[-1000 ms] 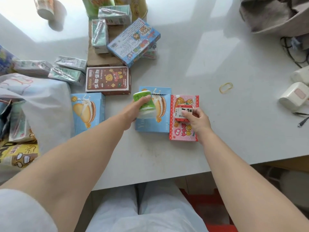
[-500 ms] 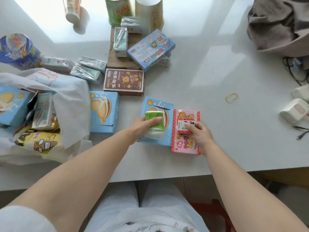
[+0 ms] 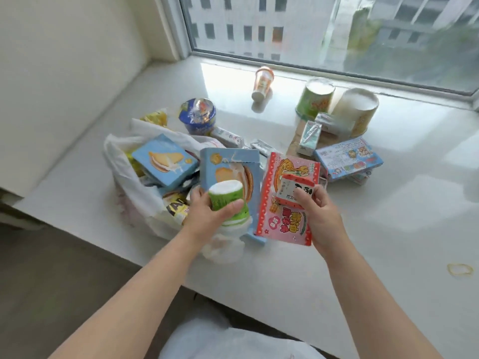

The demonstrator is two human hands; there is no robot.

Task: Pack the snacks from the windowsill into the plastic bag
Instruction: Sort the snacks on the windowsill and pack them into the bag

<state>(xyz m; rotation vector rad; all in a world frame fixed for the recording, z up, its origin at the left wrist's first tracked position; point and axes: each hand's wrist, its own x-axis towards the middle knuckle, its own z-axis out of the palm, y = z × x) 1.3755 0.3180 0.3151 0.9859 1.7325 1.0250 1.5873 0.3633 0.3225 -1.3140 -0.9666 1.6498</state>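
The left hand (image 3: 207, 216) grips a small green-and-white wrapped snack roll (image 3: 228, 200) pressed against the front of a tall light-blue cardboard biscuit box (image 3: 233, 167), fingers curled round both so the pair is lifted together off the sill. The right hand (image 3: 320, 216) holds, in the same way, a small red-and-white snack carton (image 3: 295, 189) pinched under the thumb onto a flat pink-and-red cardboard snack box (image 3: 285, 216), also raised and tilted. The two held boxes sit side by side, nearly touching, just right of the open white plastic bag (image 3: 124, 177), which lies slumped on the white stone windowsill (image 3: 388, 229). Inside the bag's mouth a second light-blue biscuit box (image 3: 163, 161) lies on top of yellow-and-black packets (image 3: 176, 206). Behind the bag stand a blue foil-lidded cup (image 3: 198, 116) and a yellow packet (image 3: 155, 117); silver-green drink cartons (image 3: 228, 137) lie between the bag and the far pile. Farther back are a green paper tub (image 3: 313, 102), a pale yellow paper tub (image 3: 357, 107) and a small orange cup (image 3: 263, 82) lying tipped near the window (image 3: 337, 29). A blue printed flat box (image 3: 348, 159) rests right of the held boxes, beside upright mint-green cartons (image 3: 309, 137) on brown cardboard (image 3: 298, 141). A yellow rubber band (image 3: 460, 269) lies well apart at the right edge.
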